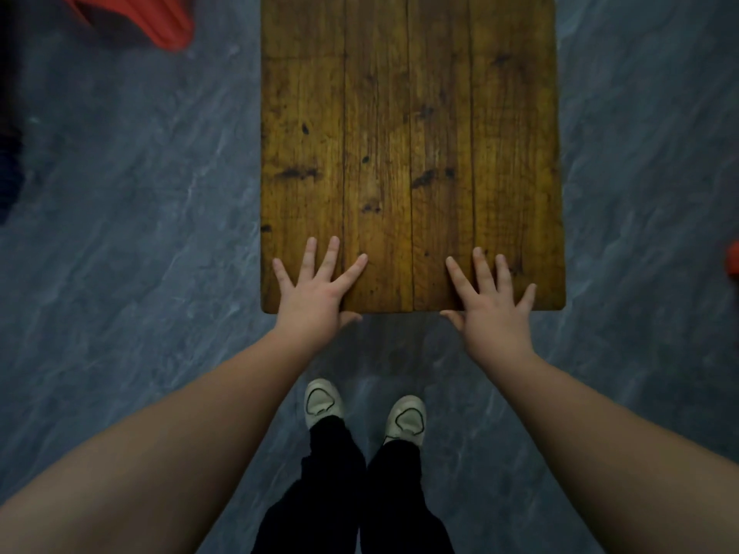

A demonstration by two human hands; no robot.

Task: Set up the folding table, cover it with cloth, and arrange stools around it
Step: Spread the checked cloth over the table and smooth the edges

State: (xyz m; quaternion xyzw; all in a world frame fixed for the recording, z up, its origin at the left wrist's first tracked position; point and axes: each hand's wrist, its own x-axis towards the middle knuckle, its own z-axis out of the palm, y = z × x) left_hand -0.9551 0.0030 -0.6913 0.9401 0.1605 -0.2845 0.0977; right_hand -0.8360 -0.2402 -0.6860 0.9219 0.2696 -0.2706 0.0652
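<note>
A brown wooden plank table [412, 125] stands in front of me, its top bare and its near edge close to my feet. My left hand [314, 289] lies flat on the near left part of the top, fingers spread, thumb hooked under the near edge. My right hand [490, 297] rests the same way on the near right part, thumb at the edge. Neither hand holds a loose object. No cloth is on the table. The table's legs are hidden beneath the top.
A red plastic stool [136, 18] sits partly in view at the top left on the grey marbled floor [132, 233]. A sliver of another red object [734, 259] shows at the right edge. A dark shape [10, 161] lies at the far left. My shoes [362, 409] stand just behind the table.
</note>
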